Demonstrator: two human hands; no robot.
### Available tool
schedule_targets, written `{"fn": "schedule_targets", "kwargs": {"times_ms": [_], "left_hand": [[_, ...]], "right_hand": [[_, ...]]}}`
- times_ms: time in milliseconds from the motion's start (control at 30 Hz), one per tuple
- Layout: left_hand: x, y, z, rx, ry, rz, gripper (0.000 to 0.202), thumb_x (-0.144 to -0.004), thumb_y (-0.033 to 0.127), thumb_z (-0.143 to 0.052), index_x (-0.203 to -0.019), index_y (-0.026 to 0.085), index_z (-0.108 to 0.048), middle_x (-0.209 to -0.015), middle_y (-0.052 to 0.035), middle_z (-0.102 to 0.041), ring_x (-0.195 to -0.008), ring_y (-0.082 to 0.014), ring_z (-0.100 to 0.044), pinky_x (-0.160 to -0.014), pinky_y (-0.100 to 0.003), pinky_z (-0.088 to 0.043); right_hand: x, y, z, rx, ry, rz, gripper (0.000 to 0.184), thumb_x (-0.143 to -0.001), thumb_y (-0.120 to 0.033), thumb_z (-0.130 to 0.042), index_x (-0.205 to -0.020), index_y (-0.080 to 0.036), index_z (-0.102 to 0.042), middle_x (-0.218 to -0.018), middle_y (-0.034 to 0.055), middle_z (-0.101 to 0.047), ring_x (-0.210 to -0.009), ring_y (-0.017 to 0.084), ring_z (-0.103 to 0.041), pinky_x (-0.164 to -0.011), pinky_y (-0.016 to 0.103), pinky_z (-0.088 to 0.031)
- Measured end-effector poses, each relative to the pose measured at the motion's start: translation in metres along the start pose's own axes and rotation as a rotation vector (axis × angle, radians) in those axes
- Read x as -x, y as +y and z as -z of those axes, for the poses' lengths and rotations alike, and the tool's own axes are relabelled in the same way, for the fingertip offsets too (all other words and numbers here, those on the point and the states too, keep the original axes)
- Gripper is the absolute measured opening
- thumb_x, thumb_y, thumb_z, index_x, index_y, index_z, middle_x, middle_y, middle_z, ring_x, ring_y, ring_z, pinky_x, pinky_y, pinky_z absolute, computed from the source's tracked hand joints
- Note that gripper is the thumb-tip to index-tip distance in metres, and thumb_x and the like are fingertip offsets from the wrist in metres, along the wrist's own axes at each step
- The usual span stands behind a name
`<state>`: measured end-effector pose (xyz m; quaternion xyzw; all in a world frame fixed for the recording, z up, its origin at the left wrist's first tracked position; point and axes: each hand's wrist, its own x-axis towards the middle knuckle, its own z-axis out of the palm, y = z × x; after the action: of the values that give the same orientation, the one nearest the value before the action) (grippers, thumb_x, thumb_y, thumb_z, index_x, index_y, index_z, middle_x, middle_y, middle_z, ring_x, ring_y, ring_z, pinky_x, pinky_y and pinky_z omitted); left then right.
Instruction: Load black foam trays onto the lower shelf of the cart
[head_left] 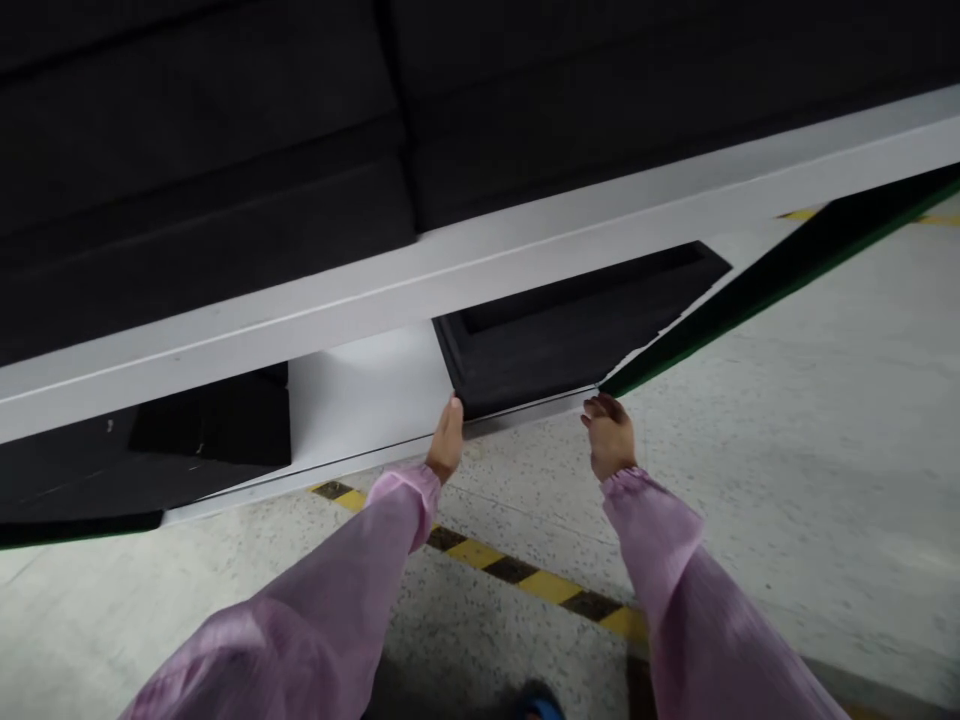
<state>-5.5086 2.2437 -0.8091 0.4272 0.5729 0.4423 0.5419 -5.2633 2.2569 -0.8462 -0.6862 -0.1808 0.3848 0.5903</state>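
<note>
A black tray (570, 330) with a raised rim lies on a white shelf (360, 390) below a grey-white beam. My left hand (448, 440) is at its near left corner, fingers straight and touching the corner. At the near right corner is my right hand (609, 435), its fingers curled in at the shelf edge. Just there, a dark flap with a green border (750, 300) meets the shelf. What the right fingertips pinch, if anything, is too small to make out. Both arms wear pink sleeves.
Large black containers (202, 150) stand above the grey-white beam (480, 270). More black trays or sheets (210, 420) lie at the shelf's left end, with a green-edged flap below. Yellow and black tape (514, 570) crosses the speckled floor. A blue shoe tip (544, 706) shows at the bottom.
</note>
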Motion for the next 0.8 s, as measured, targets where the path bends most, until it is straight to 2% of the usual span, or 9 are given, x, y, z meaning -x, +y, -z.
{"fn": "schedule_targets", "kwargs": {"times_ms": [100,167,233,367,500,600,700,733,800], "left_hand": [[0.006,-0.021,0.007,-0.315,-0.086,-0.245,0.069,-0.093,0.049,-0.053,-0.150,0.013,-0.038,-0.153,-0.0164,-0.042,-0.145,-0.0277,-0.034,-0.122,-0.042,-0.025],[-0.002,-0.029,0.012,-0.520,-0.065,-0.269,0.079,-0.087,0.038,-0.063,-0.152,0.009,-0.031,-0.147,-0.0220,-0.047,-0.137,-0.0323,-0.043,-0.117,-0.046,-0.032],[-0.014,-0.031,0.018,-0.618,-0.017,-0.235,0.078,-0.082,0.030,-0.068,-0.149,0.008,-0.035,-0.138,-0.0230,-0.053,-0.130,-0.0347,-0.049,-0.113,-0.049,-0.036],[-0.035,-0.025,0.035,-0.593,0.005,-0.232,0.064,-0.081,0.023,-0.066,-0.141,0.009,-0.048,-0.129,-0.0220,-0.059,-0.124,-0.0365,-0.052,-0.112,-0.051,-0.035],[-0.045,-0.022,0.057,-0.516,0.117,-0.202,0.059,-0.085,0.021,-0.054,-0.142,0.007,-0.046,-0.129,-0.0245,-0.058,-0.128,-0.0401,-0.048,-0.113,-0.059,-0.030],[-0.045,-0.022,0.064,-0.442,0.136,-0.200,0.060,-0.083,0.016,-0.050,-0.143,0.014,-0.048,-0.138,-0.0175,-0.057,-0.134,-0.0348,-0.045,-0.117,-0.054,-0.029],[-0.041,-0.026,0.060,-0.384,0.096,-0.207,0.071,-0.074,0.006,-0.046,-0.145,0.015,-0.048,-0.142,-0.0103,-0.056,-0.139,-0.0272,-0.044,-0.122,-0.045,-0.028],[-0.040,-0.028,0.058,-0.371,0.085,-0.206,0.075,-0.072,0.004,-0.045,-0.145,0.015,-0.047,-0.142,-0.0094,-0.057,-0.139,-0.0259,-0.044,-0.122,-0.043,-0.028],[-0.037,-0.034,0.056,-0.348,0.067,-0.199,0.081,-0.067,0.001,-0.044,-0.147,0.015,-0.046,-0.142,-0.0082,-0.058,-0.137,-0.0242,-0.047,-0.122,-0.042,-0.030]], "right_hand": [[-0.008,0.007,-0.004,-0.041,-0.024,-0.029,0.049,-0.051,-0.038,-0.065,-0.097,-0.025,-0.052,-0.100,-0.0008,-0.060,-0.097,0.019,-0.060,-0.084,0.035,-0.050],[-0.012,0.009,-0.007,-0.057,-0.038,-0.029,0.049,-0.050,-0.037,-0.065,-0.095,-0.026,-0.051,-0.099,-0.0014,-0.059,-0.096,0.018,-0.060,-0.082,0.034,-0.050],[-0.013,0.010,-0.012,-0.069,-0.042,-0.023,0.048,-0.049,-0.037,-0.065,-0.094,-0.026,-0.049,-0.097,-0.0019,-0.058,-0.093,0.017,-0.059,-0.080,0.033,-0.050],[-0.015,0.013,-0.016,-0.068,-0.018,-0.011,0.049,-0.051,-0.035,-0.063,-0.097,-0.026,-0.048,-0.094,-0.0028,-0.057,-0.090,0.016,-0.059,-0.083,0.033,-0.049],[-0.020,0.008,-0.018,-0.048,0.002,-0.018,0.049,-0.053,-0.033,-0.062,-0.101,-0.024,-0.051,-0.102,0.0003,-0.058,-0.100,0.016,-0.059,-0.095,0.035,-0.047],[-0.028,-0.007,-0.025,-0.071,-0.018,-0.078,0.034,-0.063,-0.039,-0.055,-0.094,-0.024,-0.055,-0.105,0.0040,-0.059,-0.106,0.019,-0.060,-0.099,0.037,-0.046],[-0.034,-0.027,-0.037,-0.089,-0.133,-0.168,0.023,-0.071,-0.045,-0.049,-0.083,-0.027,-0.057,-0.106,0.0102,-0.061,-0.107,0.025,-0.061,-0.097,0.045,-0.047],[-0.034,-0.033,-0.041,-0.081,-0.192,-0.174,0.022,-0.070,-0.044,-0.051,-0.082,-0.028,-0.060,-0.109,0.0120,-0.062,-0.107,0.027,-0.062,-0.095,0.048,-0.047],[-0.031,-0.041,-0.045,-0.011,-0.259,-0.093,0.025,-0.068,-0.043,-0.058,-0.089,-0.034,-0.067,-0.115,0.0126,-0.064,-0.107,0.031,-0.063,-0.090,0.052,-0.048]]}}
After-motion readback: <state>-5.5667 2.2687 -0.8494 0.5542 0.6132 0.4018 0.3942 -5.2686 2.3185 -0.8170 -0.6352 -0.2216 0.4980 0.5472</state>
